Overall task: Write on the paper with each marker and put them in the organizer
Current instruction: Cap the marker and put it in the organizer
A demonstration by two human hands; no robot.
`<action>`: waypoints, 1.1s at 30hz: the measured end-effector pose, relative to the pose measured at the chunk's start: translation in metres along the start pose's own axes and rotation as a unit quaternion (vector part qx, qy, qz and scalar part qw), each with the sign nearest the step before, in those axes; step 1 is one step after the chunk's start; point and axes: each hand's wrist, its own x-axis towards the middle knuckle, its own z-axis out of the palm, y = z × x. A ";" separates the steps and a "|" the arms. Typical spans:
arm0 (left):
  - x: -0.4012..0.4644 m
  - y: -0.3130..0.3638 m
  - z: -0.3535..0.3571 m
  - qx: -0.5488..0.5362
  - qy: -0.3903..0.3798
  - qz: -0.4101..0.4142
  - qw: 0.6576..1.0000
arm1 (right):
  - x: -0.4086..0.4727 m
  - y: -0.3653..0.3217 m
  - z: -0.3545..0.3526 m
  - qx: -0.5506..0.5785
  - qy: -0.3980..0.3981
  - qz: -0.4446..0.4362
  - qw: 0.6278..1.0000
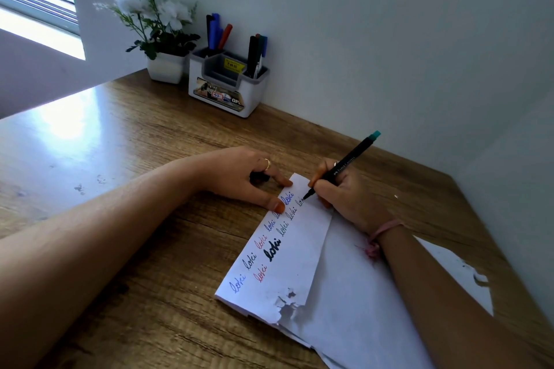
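Right hand (344, 198) is curled round a black marker (344, 163) with a teal end cap, white "Faber-Castell" lettering readable along the barrel, and I've got the tip touching the folded white paper (287, 252) near its far end. Left hand (245, 177) lies on the counter (126, 159) with the thumb and a fingertip pressing the paper's left edge; there's something small and dark tucked under its curled fingers, and I cannot tell what it is. A gold ring shows on that hand. On the paper I read "loki" again and again in cursive, two rows running along the strip: blue, dark, red, blue on the outer row, then red, a heavy bold black one, and several thin dark ones leading up to the tip. Near corner of the sheet is torn and crumpled. Over by the wall stands the white and grey organizer (223, 84), with a yellow price sticker inside, a front label showing "42" and "OPE". Blue, black and red markers stand in its left rear compartment, dark pens in the right one. A white pot of white flowers (159, 30) sits just beside it.
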 end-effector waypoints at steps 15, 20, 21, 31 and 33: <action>0.000 0.000 0.000 -0.005 0.005 0.005 1.000 | 0.000 -0.004 0.002 -0.005 0.026 -0.002 1.000; 0.000 0.000 0.000 -0.005 -0.001 0.005 1.000 | 0.001 -0.004 0.002 -0.007 0.017 -0.005 1.000; 0.000 -0.001 0.000 -0.005 -0.003 0.005 1.000 | 0.001 -0.004 0.002 -0.004 0.018 -0.005 1.000; -0.002 -0.001 0.001 -0.029 -0.022 -0.013 0.999 | -0.001 -0.004 -0.002 0.086 0.061 0.000 0.994; -0.005 -0.002 0.001 -0.089 -0.017 -0.028 0.995 | -0.001 -0.005 -0.004 0.141 0.092 0.005 0.986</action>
